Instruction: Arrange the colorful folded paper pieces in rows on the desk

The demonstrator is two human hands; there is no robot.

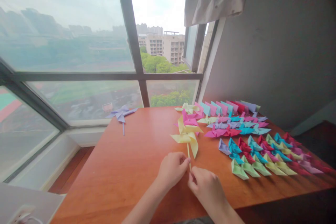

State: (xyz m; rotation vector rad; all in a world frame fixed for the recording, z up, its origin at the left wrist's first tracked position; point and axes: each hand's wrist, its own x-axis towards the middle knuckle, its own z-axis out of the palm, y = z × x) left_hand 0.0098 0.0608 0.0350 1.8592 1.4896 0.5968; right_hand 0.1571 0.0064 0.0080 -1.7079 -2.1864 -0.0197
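Observation:
A pale yellow paper pinwheel (186, 135) stands over the table, its thin stick pinched between the fingers of both hands. My left hand (172, 168) is closed on the stick from the left, thumb and forefinger together. Just below and to the right, my right hand (207, 183) is closed around the stick's lower end. Behind the yellow blades a magenta pinwheel (189, 119) is partly hidden. A pale green pinwheel (187, 108) lies farther back.
A purple pinwheel (122, 114) lies at the far left edge of the wooden table (126, 175). Rows of folded paper boats (262, 152) and paper cranes (233, 126) fill the right side. Windows (78, 98) border the back and left; a grey wall (275, 42) rises at right.

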